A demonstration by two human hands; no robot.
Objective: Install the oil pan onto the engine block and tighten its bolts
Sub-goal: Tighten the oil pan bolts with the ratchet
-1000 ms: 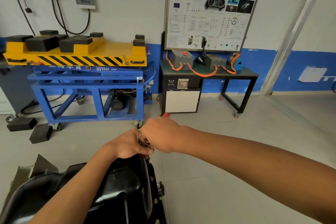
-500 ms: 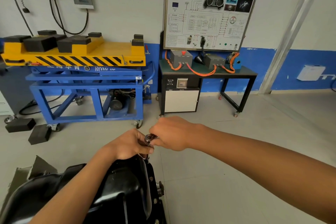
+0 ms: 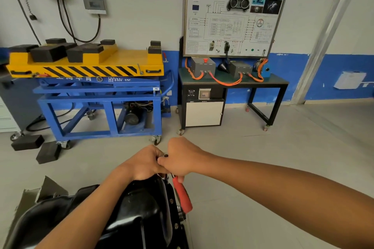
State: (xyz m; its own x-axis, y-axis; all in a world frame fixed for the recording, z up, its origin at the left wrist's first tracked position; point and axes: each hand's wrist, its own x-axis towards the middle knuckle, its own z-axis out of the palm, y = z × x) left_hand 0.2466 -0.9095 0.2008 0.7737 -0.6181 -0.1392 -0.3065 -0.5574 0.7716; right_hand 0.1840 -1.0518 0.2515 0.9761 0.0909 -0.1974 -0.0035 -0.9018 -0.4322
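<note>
Low in the middle of the frame, both hands meet at the far end of the black oil pan (image 3: 141,208). The pan fills the lower left and sits with its flat rim along the right side, where a row of small bolts (image 3: 171,200) shows.

The right hand (image 3: 183,157) is curled tight round the top of a wrench (image 3: 182,194) with a red handle. The left hand (image 3: 144,164) is curled over the wrench head, right against the right hand. It seems to hold the head down on a bolt, but the fingers hide that bolt, so I cannot be sure.

What changed is the handle. A second ago only a bit of red peeked out above the right hand, pointing away. Now the red handle hangs down toward the bottom of the frame, beside the pan's rim. So the wrench has swung about half a turn. That likely means this bolt is being wound in, one swing at a time.

The pan looks set in place already. Tightening is under way, with more bolts along the rim probably left to do.
</note>
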